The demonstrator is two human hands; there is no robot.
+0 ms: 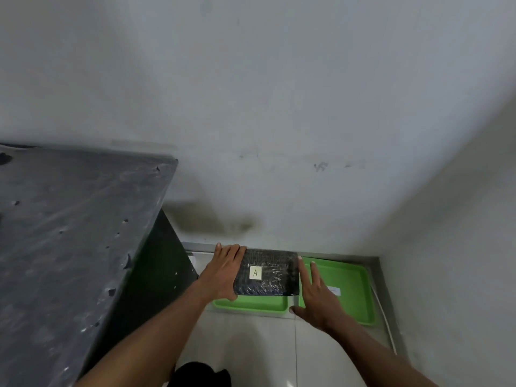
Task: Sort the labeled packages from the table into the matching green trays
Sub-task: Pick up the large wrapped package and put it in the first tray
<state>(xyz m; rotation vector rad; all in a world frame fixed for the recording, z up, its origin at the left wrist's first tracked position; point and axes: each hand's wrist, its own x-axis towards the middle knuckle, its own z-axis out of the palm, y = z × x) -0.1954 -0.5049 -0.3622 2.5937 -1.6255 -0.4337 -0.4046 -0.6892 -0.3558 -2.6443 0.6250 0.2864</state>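
A black wrapped package with a white label reading "A" is held flat over the left green tray on the floor. My left hand grips its left edge, thumb below and fingers over the top. My right hand presses its right edge with fingers spread. A second green tray lies right of the first and carries a small white label I cannot read. Most of the left tray is hidden under the package.
A table covered in dark plastic sheet stands at left, its corner near my left arm. The trays sit on pale floor tiles against a grey wall. A side wall closes the right. A dark shape lies at the bottom edge.
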